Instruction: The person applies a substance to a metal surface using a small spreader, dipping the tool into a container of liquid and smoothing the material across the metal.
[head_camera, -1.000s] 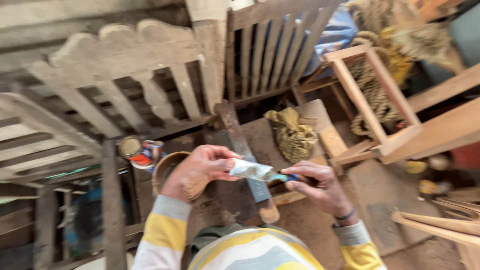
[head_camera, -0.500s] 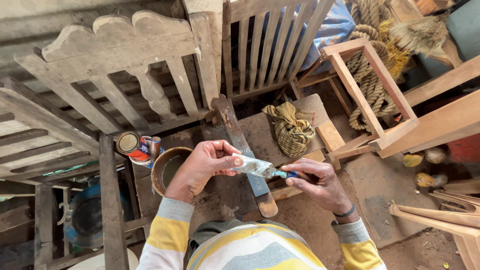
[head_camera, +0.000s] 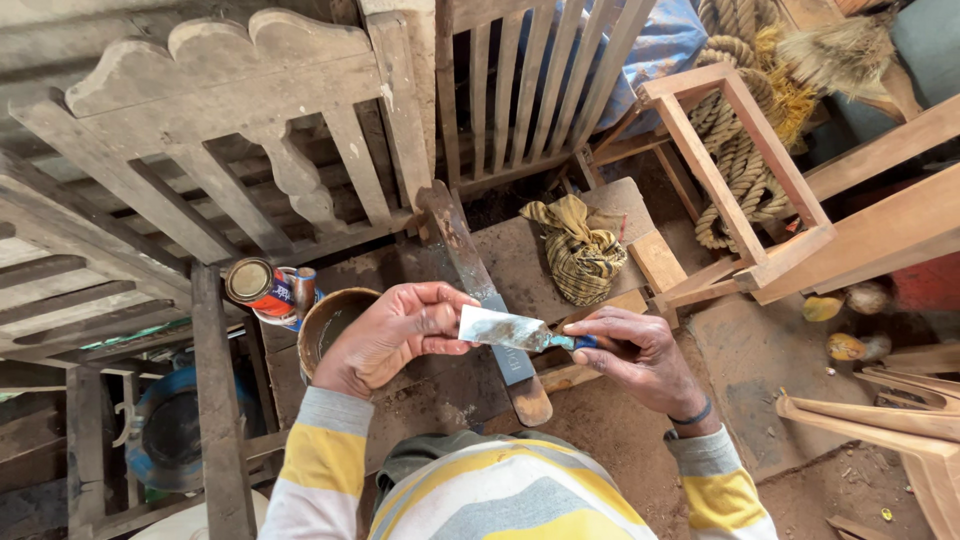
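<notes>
Striped yellow, grey and white sleeves at the bottom, both hands raised over a dusty wooden board. Right hand pinches the blue handle end of a putty knife, fingers closed around it, a dark band on the wrist. Left hand has thumb and fingertips pressed on the wide end of the blade, closed on it. The knife sits level between the two hands, bridging them. Blade is flat, pale metal, smeared with grey-white paste, edges dull and stained; only a bit of blue handle shows past the right fingers.

Directly under the knife a long dark wooden slat runs diagonally across the board, its lower end rounded and brown. Just left of the left hand, partly hidden by it, a round tin with a rusty rim, open. Further left of that a small can with a lid, red and blue sides.

Beyond the right hand, up the board, a knotted yellow-checked cloth bundle. Right of it an unpainted wooden frame with thick coiled rope behind. Far side: weathered grey carved chair backs with slats, stacked and leaning. Bare dirt floor to the right.
</notes>
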